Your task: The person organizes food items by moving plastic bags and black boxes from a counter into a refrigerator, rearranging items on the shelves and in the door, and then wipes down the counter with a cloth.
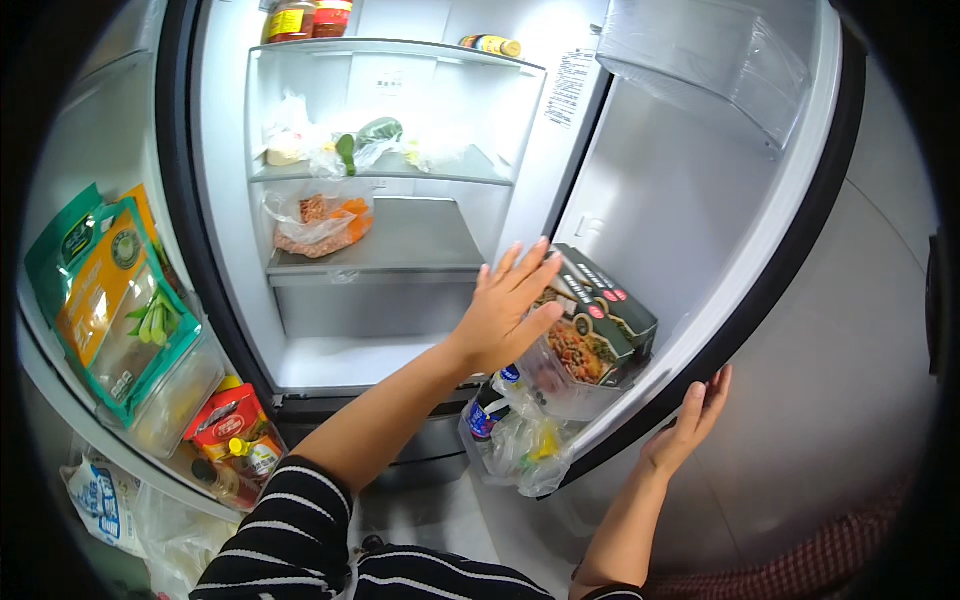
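I look into an open fridge. My left hand (507, 305) is stretched out with fingers spread, its fingertips against a dark green food box (600, 325) that stands in the lower bin of the right fridge door (690, 210); it holds nothing. My right hand (690, 425) rests with fingers apart on the lower outer edge of that same door. Below the box, the door bin holds a bottle with a blue label (487, 412) and crumpled clear plastic bags (530, 450).
Inside shelves carry bagged vegetables (360, 145) and a bag of orange and brown food (318, 222). Jars (305, 18) stand on top. The left door holds green and orange snack packets (115, 300), a red packet (228, 420) and small bottles. A white bag (105, 500) sits lower left.
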Available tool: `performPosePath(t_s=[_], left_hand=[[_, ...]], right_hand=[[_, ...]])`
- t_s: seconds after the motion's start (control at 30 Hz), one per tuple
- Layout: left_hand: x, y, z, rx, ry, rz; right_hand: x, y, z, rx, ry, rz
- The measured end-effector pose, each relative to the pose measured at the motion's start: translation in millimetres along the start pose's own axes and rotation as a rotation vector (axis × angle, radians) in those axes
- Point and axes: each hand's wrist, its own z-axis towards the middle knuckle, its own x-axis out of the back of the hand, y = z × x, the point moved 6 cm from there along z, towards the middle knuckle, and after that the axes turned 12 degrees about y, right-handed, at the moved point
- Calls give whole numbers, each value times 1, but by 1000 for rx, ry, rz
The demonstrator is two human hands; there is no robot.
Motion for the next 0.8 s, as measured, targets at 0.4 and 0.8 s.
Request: performPosePath(t_s=[0.4,0.8], left_hand=[[68,-31,-34,122,275,-83],[240,57,-236,-117,1079,352]], right_hand=[[-20,-29,-63,196,-201,46],[-92,-43,-141,510,-385,-8]])
